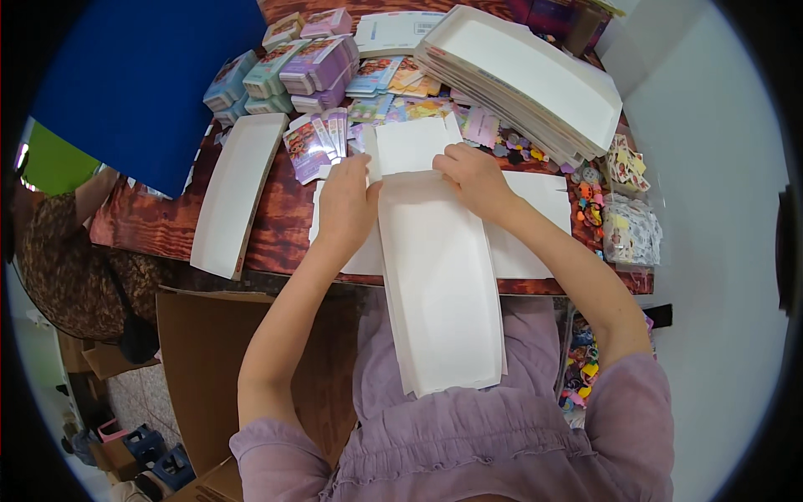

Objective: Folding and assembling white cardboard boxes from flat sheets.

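Observation:
A long white cardboard blank [439, 284] lies lengthwise from the table toward my lap, its near end hanging over the table edge. My left hand [345, 203] presses on its left side near the far end, fingers at the flap [408, 144]. My right hand [475, 177] pinches the fold on the right of that flap. Under the blank lie more flat white sheets [535, 217].
A folded white tray [232, 191] rests at the left on the red-brown table [167, 222]. A tall stack of white blanks [527, 79] sits far right. Colourful small boxes [309, 67], card packs [314, 142] and small toys [623, 209] crowd the table. A brown carton [205, 360] stands below.

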A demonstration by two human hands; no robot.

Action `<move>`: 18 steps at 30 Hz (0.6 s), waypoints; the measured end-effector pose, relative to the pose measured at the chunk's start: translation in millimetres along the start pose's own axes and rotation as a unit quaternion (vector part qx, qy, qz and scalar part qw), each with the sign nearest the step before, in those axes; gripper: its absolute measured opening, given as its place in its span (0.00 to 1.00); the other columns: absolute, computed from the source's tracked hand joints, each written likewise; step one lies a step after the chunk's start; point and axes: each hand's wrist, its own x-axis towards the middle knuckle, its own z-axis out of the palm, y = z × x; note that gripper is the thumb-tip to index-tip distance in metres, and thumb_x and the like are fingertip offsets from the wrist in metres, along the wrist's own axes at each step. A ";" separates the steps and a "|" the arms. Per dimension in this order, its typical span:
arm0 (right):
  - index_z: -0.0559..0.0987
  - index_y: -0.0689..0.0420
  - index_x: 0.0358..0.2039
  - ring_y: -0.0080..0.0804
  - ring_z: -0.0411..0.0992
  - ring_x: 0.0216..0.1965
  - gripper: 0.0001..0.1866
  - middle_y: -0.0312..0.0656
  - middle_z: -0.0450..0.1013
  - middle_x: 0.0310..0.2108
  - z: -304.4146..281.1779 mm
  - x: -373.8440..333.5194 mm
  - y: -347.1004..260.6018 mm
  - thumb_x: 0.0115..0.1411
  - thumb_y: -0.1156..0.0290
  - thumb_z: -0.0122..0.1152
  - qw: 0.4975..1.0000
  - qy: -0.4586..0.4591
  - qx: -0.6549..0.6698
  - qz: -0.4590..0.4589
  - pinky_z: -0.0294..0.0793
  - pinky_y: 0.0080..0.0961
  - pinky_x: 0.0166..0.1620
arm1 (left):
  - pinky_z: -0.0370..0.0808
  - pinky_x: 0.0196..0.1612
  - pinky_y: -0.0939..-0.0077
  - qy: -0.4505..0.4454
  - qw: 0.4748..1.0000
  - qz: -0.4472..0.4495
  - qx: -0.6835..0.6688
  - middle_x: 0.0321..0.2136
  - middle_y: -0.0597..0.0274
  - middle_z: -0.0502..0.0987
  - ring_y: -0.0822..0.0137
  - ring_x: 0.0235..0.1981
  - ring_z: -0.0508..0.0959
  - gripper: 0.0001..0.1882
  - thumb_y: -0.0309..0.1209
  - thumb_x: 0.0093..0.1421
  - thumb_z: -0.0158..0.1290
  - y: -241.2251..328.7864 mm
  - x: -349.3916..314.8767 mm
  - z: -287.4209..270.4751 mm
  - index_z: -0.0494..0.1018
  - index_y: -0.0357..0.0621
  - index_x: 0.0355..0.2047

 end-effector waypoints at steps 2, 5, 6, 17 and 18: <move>0.74 0.55 0.32 0.42 0.71 0.36 0.08 0.42 0.68 0.30 -0.1 0.1 0.1 0.52 0.80 0.61 1.000 -0.002 -0.006 0.004 0.71 0.38 0.37 | 0.75 0.46 0.62 -0.026 0.998 -0.025 0.050 0.38 0.52 0.79 0.54 0.42 0.79 0.19 0.24 0.59 0.60 -4.0 -4.3 1.6 0.74 0.38 0.51; 0.74 0.56 0.33 0.42 0.72 0.37 0.08 0.42 0.69 0.31 -0.2 0.7 -4.0 0.52 0.79 0.61 0.999 -0.014 -0.028 0.016 0.72 0.39 0.39 | 0.75 0.42 0.66 -0.027 0.998 -0.059 -0.009 0.35 0.52 0.81 0.57 0.37 0.80 0.15 0.24 0.59 0.60 -0.6 -10.8 12.0 0.76 0.36 0.46; 0.74 0.56 0.33 0.42 0.72 0.38 0.08 0.42 0.70 0.32 1.2 -0.8 -5.1 0.52 0.79 0.61 0.999 -0.018 -0.016 0.036 0.72 0.39 0.40 | 0.74 0.41 0.64 -0.003 0.990 -0.115 -0.076 0.33 0.53 0.80 0.55 0.37 0.79 0.12 0.23 0.58 0.59 4.9 -12.7 15.4 0.77 0.36 0.43; 0.79 0.60 0.42 0.46 0.73 0.45 0.13 0.45 0.74 0.37 -13.2 8.3 8.3 0.58 0.80 0.51 0.972 -0.183 0.117 0.090 0.72 0.40 0.50 | 0.73 0.35 0.61 -0.033 0.971 -0.125 -0.200 0.26 0.50 0.80 0.54 0.30 0.78 0.20 0.42 0.66 0.52 -12.1 5.9 7.8 0.80 0.36 0.30; 0.79 0.60 0.42 0.46 0.72 0.45 0.13 0.45 0.74 0.37 -11.6 7.3 8.7 0.58 0.80 0.50 0.972 -0.190 0.107 0.091 0.71 0.41 0.51 | 0.72 0.34 0.66 -0.123 0.965 -0.167 -0.159 0.26 0.53 0.79 0.61 0.28 0.77 0.21 0.45 0.64 0.54 -6.2 17.2 -0.7 0.80 0.36 0.32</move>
